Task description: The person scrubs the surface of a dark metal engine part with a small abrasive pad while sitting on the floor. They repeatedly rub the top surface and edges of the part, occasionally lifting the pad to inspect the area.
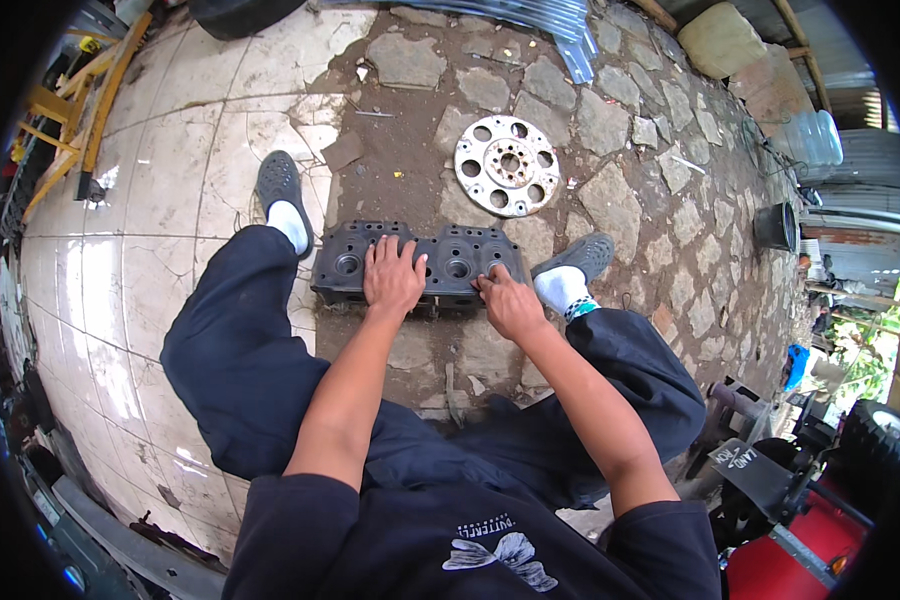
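A dark cylinder head (457, 268) lies on the ground between my feet, its face with round valve seats turned up. Flat across its middle rests my left hand (394, 275), fingers stretched out and spread. My right hand (510, 302) is at the near right part of the same block, its fingers curled and pressed together against the surface by a round port. Whatever those fingertips may pinch is too small or hidden to make out.
Beyond the block lies a pale round flywheel plate (510, 166) with holes. White tiles (130, 270) cover the left, rough paving stones (615, 205) the right. A yellow wooden frame (95, 110) stands far left, a red machine (800, 550) near right, a black bucket (775, 228) at right.
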`<state>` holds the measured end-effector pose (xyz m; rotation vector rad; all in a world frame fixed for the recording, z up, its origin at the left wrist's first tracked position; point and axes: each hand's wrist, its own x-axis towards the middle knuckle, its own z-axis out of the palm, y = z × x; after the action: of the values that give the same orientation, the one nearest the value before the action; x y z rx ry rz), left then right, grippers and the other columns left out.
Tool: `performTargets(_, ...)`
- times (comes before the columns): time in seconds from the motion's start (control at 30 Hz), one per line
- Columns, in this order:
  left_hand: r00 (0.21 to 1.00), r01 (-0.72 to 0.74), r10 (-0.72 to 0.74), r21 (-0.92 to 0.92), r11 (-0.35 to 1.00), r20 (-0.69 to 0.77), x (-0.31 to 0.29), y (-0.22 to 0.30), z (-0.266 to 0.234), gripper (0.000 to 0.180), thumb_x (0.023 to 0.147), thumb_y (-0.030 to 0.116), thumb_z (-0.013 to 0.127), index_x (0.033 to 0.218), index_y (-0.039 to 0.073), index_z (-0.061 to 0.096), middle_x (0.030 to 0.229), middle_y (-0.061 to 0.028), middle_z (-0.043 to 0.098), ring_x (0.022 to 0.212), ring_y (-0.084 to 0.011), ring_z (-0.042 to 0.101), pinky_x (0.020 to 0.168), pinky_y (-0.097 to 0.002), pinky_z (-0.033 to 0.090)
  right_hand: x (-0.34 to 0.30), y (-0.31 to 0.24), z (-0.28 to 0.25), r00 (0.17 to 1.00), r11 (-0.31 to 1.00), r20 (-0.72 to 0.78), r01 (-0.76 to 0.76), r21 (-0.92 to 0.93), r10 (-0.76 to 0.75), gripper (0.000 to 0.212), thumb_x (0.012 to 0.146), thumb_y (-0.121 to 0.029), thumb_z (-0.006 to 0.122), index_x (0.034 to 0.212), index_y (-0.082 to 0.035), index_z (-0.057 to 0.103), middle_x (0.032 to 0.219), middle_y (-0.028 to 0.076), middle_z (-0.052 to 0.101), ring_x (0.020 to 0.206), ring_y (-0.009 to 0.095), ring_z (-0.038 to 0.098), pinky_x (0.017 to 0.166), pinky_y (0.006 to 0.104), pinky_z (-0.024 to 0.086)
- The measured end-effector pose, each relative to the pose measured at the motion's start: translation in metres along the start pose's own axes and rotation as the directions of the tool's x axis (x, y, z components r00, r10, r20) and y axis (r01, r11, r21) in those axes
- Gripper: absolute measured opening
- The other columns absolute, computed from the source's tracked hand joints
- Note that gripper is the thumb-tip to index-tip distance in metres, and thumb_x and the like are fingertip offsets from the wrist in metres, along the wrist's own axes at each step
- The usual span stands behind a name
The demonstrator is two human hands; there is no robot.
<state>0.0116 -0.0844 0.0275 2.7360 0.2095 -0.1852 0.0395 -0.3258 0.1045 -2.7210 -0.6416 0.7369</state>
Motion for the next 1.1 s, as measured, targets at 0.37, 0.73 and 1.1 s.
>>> performTargets(0.37,0.998,0.053,-0.054,0.025,0.998,0.035,0.002,0.006,-0.008,0.049,0.104,0.043,0.063,0.141,0.011,0.066,0.149,-0.0167,0.057,0.149,-0.0358,0.046,0.128,-0.0537,0.031,0.025,0.007,-0.005,0.994,1.0,0.105,0.002,0.022,-0.004,0.03,0.109,-0.019,0.053,0.126,-0.009,0.075,0.121,0.018,0.066,0.097,0.042,0.074,0.086,0.0538,0.059)
performTargets(0.73,0.999,0.053,-0.053,0.011,0.999,0.002,0.002,0.006,-0.011,0.05,0.102,0.041,0.065,0.141,0.011,0.068,0.148,-0.017,0.057,0.148,-0.0358,0.047,0.127,-0.0528,0.032,0.026,0.008,-0.011,0.99,0.999,0.141,-0.015,0.029,0.011,0.032,0.108,-0.019,0.051,0.127,-0.011,0.075,0.125,0.019,0.065,0.099,0.044,0.074,0.088,0.054,0.059)
performTargets(1.1,0.999,0.054,-0.054,0.032,0.998,-0.003,0.003,0.007,-0.009,0.048,0.101,0.038,0.066,0.142,0.013,0.067,0.149,-0.0159,0.057,0.148,-0.0352,0.048,0.128,-0.0516,0.033,0.023,0.015,-0.013,0.993,1.0,0.119,-0.028,0.002,0.027,0.031,0.111,-0.023,0.049,0.118,-0.009,0.076,0.122,0.021,0.065,0.094,0.045,0.075,0.085,0.0559,0.06)
